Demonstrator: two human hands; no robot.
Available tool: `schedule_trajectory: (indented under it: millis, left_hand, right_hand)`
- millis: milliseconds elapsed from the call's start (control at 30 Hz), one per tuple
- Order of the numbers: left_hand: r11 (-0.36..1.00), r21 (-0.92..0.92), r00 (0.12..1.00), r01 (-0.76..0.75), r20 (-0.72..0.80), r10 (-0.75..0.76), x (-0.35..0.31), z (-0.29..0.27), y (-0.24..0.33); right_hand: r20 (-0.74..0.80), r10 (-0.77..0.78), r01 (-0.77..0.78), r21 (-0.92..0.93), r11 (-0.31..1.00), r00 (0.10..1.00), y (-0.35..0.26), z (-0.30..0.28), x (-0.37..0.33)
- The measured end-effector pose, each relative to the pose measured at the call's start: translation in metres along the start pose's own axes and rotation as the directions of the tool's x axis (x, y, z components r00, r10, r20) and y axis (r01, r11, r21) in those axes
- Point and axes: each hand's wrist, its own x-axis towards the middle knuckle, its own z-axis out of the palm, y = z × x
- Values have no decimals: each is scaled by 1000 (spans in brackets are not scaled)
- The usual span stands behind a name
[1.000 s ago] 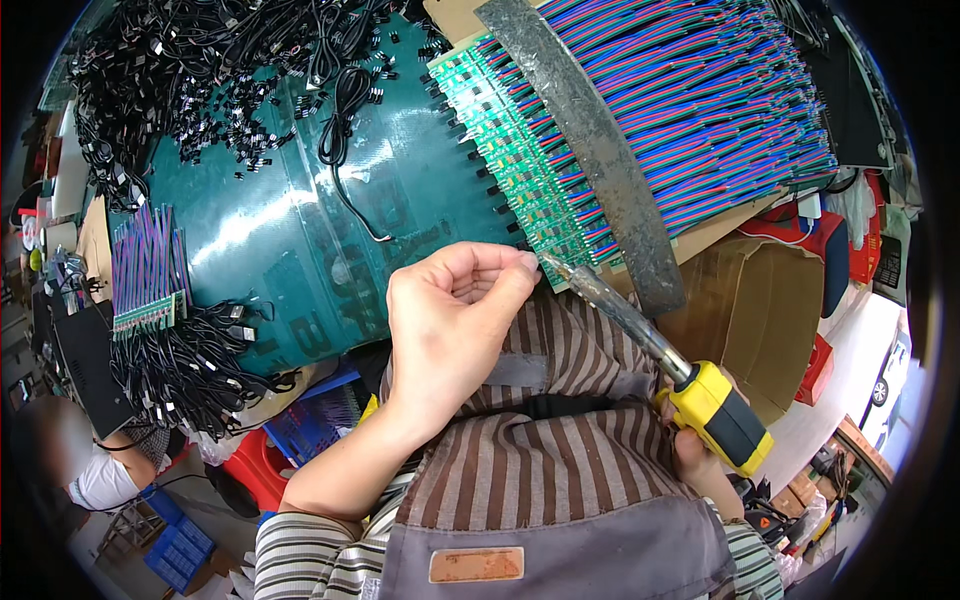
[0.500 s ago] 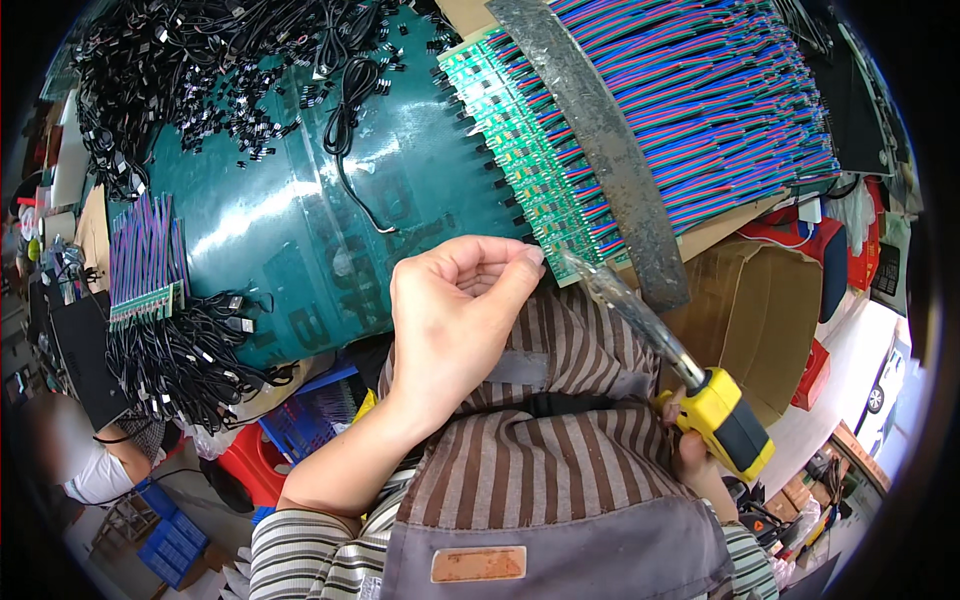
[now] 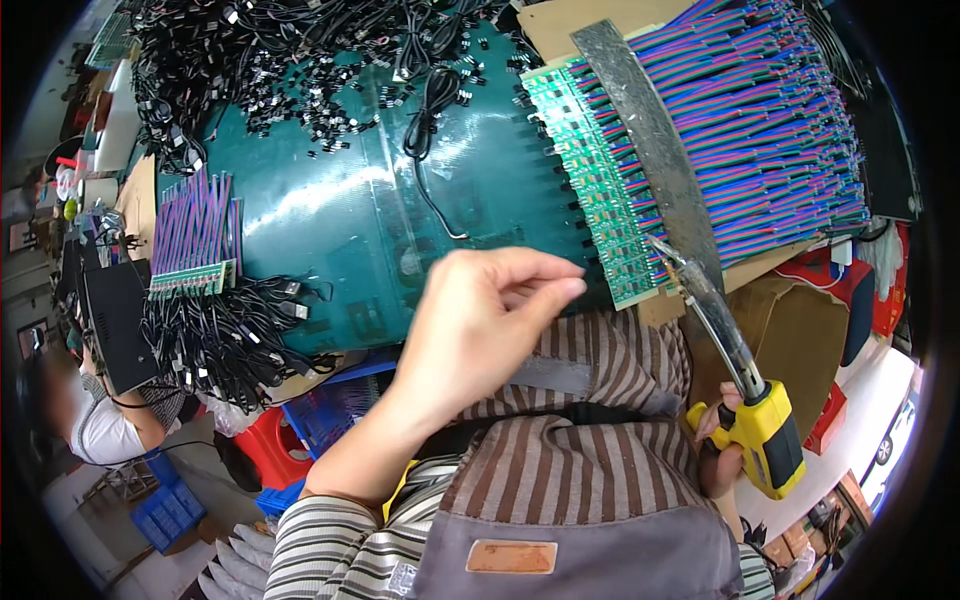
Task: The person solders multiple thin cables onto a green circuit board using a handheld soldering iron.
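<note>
My left hand is over the near edge of the green bench, thumb and forefinger closed in a pinch. Whatever is between the fingertips, if anything, is too small to make out. Just right of them lies a row of green circuit boards, with black connectors along its left edge and red, green and blue wires running right. My right hand grips a yellow and black soldering gun. Its tip is over the wire side of the boards' near end. A dark metal bar lies across the wires.
Black cables with connectors heap up at the back left, and one coiled cable lies mid-bench. More wired boards and cables are at the left. A cardboard box stands right, a red stool lower left. Another person sits far left.
The whole view has shifted, so the bench appears farther right. The soldering gun's tip has moved away from my left fingertips, farther up the boards. My left hand stays pinched.
</note>
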Motion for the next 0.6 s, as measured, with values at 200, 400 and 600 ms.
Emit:
schedule_trajectory:
  millis: [200, 400, 600]
  left_hand:
    - [774, 633, 663, -18, -572, 483, 37, -85, 0]
    - [826, 564, 770, 14, -533, 350, 58, -144, -21]
    - [861, 499, 798, -101, -476, 370, 46, -97, -16]
  right_hand:
    - [-101, 81, -74, 69, 995, 992, -7, 4, 1]
    - [-321, -214, 192, -100, 976, 923, -16, 17, 24]
    - [-512, -523, 423, -307, 853, 682, -18, -22, 40]
